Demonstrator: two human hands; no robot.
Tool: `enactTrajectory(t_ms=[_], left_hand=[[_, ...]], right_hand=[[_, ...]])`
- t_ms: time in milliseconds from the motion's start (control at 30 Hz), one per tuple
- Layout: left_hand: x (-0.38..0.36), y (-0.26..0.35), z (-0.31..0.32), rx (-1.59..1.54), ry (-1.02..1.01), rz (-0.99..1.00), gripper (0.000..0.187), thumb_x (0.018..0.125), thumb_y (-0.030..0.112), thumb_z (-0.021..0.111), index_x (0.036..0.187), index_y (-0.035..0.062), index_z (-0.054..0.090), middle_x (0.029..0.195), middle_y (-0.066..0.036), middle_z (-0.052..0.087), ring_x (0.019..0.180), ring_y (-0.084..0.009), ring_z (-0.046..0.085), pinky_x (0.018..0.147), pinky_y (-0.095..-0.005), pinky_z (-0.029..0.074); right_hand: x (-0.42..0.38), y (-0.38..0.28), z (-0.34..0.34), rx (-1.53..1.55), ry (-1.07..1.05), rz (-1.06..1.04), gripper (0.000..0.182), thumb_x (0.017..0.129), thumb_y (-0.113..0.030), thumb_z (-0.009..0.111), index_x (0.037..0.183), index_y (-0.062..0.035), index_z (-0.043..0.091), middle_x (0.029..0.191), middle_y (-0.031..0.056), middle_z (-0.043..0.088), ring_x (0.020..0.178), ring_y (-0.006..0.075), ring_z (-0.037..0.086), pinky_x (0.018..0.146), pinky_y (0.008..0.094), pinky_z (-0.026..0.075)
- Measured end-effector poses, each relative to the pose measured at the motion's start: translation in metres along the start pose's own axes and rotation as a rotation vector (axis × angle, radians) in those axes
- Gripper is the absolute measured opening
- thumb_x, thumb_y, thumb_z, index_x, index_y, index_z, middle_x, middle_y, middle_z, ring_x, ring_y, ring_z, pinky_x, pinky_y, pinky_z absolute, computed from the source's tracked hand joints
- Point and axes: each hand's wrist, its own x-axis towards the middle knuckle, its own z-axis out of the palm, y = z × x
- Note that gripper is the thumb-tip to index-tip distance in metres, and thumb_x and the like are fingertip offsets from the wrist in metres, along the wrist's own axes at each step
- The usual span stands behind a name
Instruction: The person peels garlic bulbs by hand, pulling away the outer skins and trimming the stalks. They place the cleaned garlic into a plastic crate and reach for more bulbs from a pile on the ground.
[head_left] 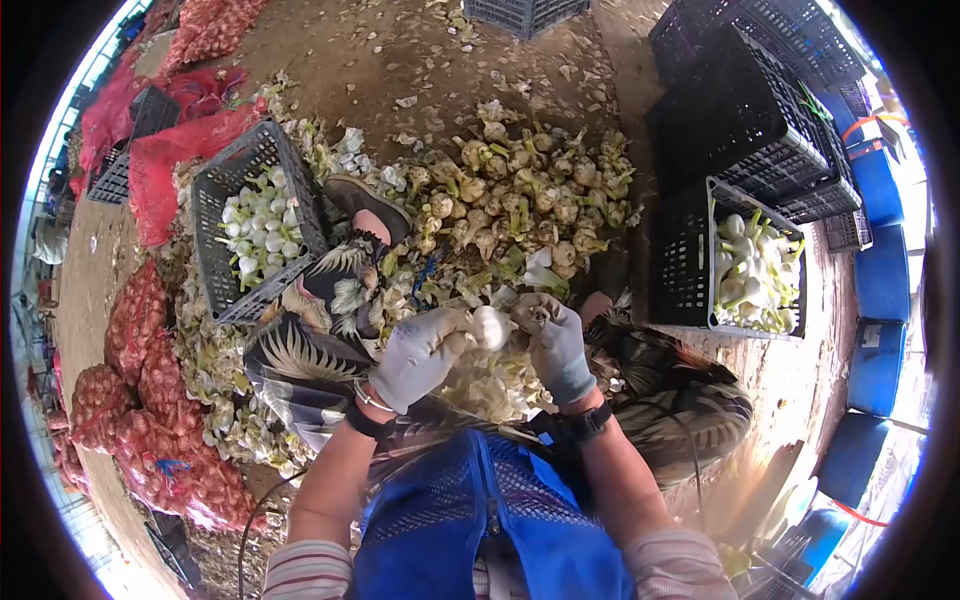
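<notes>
My left hand (pixel 422 352), in a light glove, grips a white garlic bulb (pixel 490 326) in front of my chest. My right hand (pixel 557 343), also gloved, pinches the bulb's papery skin at its right side. Both hands touch the same bulb over my lap, where loose peels (pixel 487 385) lie heaped. A pile of unpeeled garlic bulbs (pixel 520 200) with stems lies on the dirt floor just beyond my knees.
A grey crate (pixel 215 195) with peeled white bulbs stands at the left. A black crate (pixel 680 260) with peeled bulbs stands at the right, and stacked black crates (pixel 745 110) sit behind it. Red mesh sacks (pixel 150 420) line the left side. Blue barrels (pixel 880 280) stand far right.
</notes>
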Motion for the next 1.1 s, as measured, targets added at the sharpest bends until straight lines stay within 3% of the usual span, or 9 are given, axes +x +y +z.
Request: enactTrajectory(t_ms=[233, 333, 400, 533, 567, 667, 700, 933, 1100], left_hand=[[-0.029, -0.031, 0.009, -0.100, -0.101, -0.352, 0.031, 0.097, 0.024, 0.058, 0.116, -0.0004, 0.061, 0.100, -0.006, 0.068, 0.086, -0.0126, 0.064, 0.076, -0.0274, 0.051], [0.000, -0.004, 0.010, -0.224, 0.076, -0.218, 0.035, 0.091, 0.021, 0.060, 0.119, -0.0002, 0.060, 0.108, -0.012, 0.066, 0.090, -0.0190, 0.067, 0.079, -0.0305, 0.053], [0.002, -0.004, 0.007, -0.552, -0.112, -0.462, 0.036, 0.093, 0.015, 0.059, 0.126, 0.0003, 0.055, 0.117, -0.010, 0.062, 0.097, -0.0144, 0.064, 0.081, -0.0270, 0.053], [0.004, -0.011, 0.024, -1.040, -0.016, -0.570, 0.032, 0.093, -0.001, 0.056, 0.125, 0.0015, 0.052, 0.113, -0.009, 0.061, 0.097, -0.0154, 0.065, 0.085, -0.0307, 0.059], [0.003, -0.012, 0.026, -1.064, 0.072, -0.570, 0.037, 0.091, 0.008, 0.064, 0.125, 0.0023, 0.051, 0.116, -0.009, 0.061, 0.100, -0.0167, 0.064, 0.086, -0.0310, 0.056], [0.005, -0.010, 0.033, -1.147, 0.240, -0.540, 0.036, 0.089, -0.007, 0.058, 0.122, 0.0026, 0.048, 0.112, -0.011, 0.061, 0.093, -0.0159, 0.065, 0.082, -0.0290, 0.058], [0.002, -0.011, 0.035, -1.009, 0.240, -0.512, 0.038, 0.088, -0.006, 0.060, 0.122, 0.0031, 0.049, 0.111, -0.010, 0.061, 0.091, -0.0144, 0.064, 0.081, -0.0269, 0.056], [-0.001, -0.005, 0.038, -0.838, 0.273, -0.479, 0.043, 0.086, -0.004, 0.062, 0.126, 0.0031, 0.048, 0.111, -0.006, 0.059, 0.095, -0.0113, 0.059, 0.083, -0.0250, 0.051], [-0.001, -0.015, 0.031, -0.879, 0.268, -0.581, 0.041, 0.092, 0.014, 0.062, 0.129, -0.0005, 0.048, 0.118, -0.009, 0.061, 0.103, -0.0164, 0.060, 0.095, -0.0317, 0.047]], right_hand=[[0.007, 0.009, -0.021, 0.194, -0.079, -0.088, 0.019, 0.091, -0.016, 0.068, 0.102, -0.0009, 0.064, 0.088, 0.0040, 0.065, 0.066, 0.0116, 0.057, 0.061, 0.0259, 0.047], [0.019, 0.017, -0.025, -0.761, -0.172, -0.848, 0.024, 0.094, -0.019, 0.063, 0.108, 0.0008, 0.063, 0.091, 0.0023, 0.066, 0.070, 0.0090, 0.058, 0.062, 0.0239, 0.048], [0.014, 0.030, -0.020, 0.112, -0.256, -0.196, 0.029, 0.097, -0.022, 0.057, 0.113, 0.0016, 0.062, 0.092, 0.0008, 0.067, 0.071, 0.0067, 0.058, 0.062, 0.0231, 0.048], [0.009, 0.010, -0.013, -0.118, -0.205, -0.391, 0.042, 0.098, -0.038, 0.059, 0.116, 0.0009, 0.061, 0.086, 0.0016, 0.067, 0.070, 0.0082, 0.060, 0.062, 0.0244, 0.049], [0.006, 0.005, 0.000, 0.192, -0.048, 0.006, 0.046, 0.100, -0.042, 0.054, 0.110, 0.0009, 0.065, 0.080, 0.0031, 0.067, 0.069, 0.0099, 0.062, 0.061, 0.0251, 0.050], [-0.001, 0.022, -0.010, -0.080, -0.151, 0.044, 0.045, 0.101, -0.041, 0.051, 0.101, 0.0008, 0.068, 0.077, 0.0046, 0.066, 0.065, 0.0118, 0.062, 0.059, 0.0268, 0.050], [0.001, 0.034, -0.008, -0.319, -0.195, -0.318, 0.039, 0.101, -0.034, 0.053, 0.092, -0.0001, 0.069, 0.076, 0.0047, 0.066, 0.063, 0.0134, 0.062, 0.057, 0.0275, 0.050], [0.010, 0.047, 0.001, -0.148, -0.019, 0.104, 0.024, 0.096, -0.016, 0.054, 0.096, 0.0033, 0.068, 0.075, 0.0018, 0.064, 0.064, 0.0099, 0.057, 0.057, 0.0260, 0.045], [-0.004, 0.022, 0.021, -0.258, -0.019, -0.029, 0.022, 0.093, -0.013, 0.054, 0.097, 0.0048, 0.066, 0.075, 0.0021, 0.063, 0.066, 0.0092, 0.054, 0.059, 0.0268, 0.045]])
